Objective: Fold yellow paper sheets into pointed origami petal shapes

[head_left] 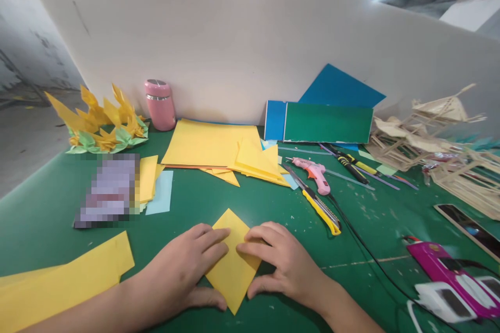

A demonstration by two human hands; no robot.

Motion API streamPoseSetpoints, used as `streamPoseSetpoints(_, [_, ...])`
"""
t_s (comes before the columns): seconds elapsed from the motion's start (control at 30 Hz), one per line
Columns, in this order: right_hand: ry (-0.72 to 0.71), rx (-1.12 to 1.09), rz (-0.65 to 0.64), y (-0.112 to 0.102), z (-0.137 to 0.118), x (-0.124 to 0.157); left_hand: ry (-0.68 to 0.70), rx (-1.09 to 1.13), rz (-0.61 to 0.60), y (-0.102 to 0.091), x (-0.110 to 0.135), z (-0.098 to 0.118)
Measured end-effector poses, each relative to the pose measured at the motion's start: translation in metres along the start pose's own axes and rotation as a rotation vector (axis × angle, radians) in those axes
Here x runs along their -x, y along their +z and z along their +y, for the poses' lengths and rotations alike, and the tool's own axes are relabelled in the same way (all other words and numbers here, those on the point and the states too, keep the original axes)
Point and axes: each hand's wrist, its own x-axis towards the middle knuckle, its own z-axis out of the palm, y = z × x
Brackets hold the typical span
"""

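A square of yellow paper (233,263) lies on the green table with a corner pointing at me, its surface looking folded flat. My left hand (195,263) rests on its left side, fingers stretched over the paper and thumb apart near the bottom corner. From the right, my right hand (279,260) lays its slightly bent fingers on the paper's right half, with its thumb spread at the lower right edge. Both hands are open and press on the sheet. Under and beside my left forearm are larger yellow sheets (66,289).
Yellow sheets (207,140) are stacked behind. A yellow utility knife (322,212), pink glue gun (314,171) and its cord lie right. A pink flask (160,106) and folded-paper ornament (105,125) stand back left. Wooden stick models (414,135), a phone (471,229) and a magenta power strip (449,276) occupy the right.
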Motion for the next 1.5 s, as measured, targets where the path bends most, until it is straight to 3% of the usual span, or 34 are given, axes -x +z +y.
streamPoseSetpoints(0.2, [-0.026, -0.009, 0.006, -0.001, -0.001, -0.001, 0.045, -0.033, 0.027, -0.003, 0.000, 0.000])
streamPoseSetpoints(0.33, [0.050, -0.076, -0.008, -0.002, -0.002, -0.003, -0.104, 0.092, 0.074, -0.002, -0.001, -0.001])
streamPoseSetpoints(0.53, [0.244, -0.080, 0.084, 0.003, -0.001, -0.003, -0.349, 0.207, 0.216, 0.004, -0.003, -0.002])
streamPoseSetpoints(0.67, [0.331, -0.091, 0.124, 0.007, -0.002, -0.002, -0.289, 0.158, 0.081, 0.000, -0.004, -0.003])
streamPoseSetpoints(0.97, [0.272, -0.030, 0.081, 0.007, -0.004, -0.004, -0.344, -0.104, -0.130, -0.005, -0.005, -0.005])
streamPoseSetpoints(1.5, [0.299, 0.138, -0.021, 0.009, -0.004, -0.004, -0.408, -0.198, -0.120, -0.003, -0.008, -0.006])
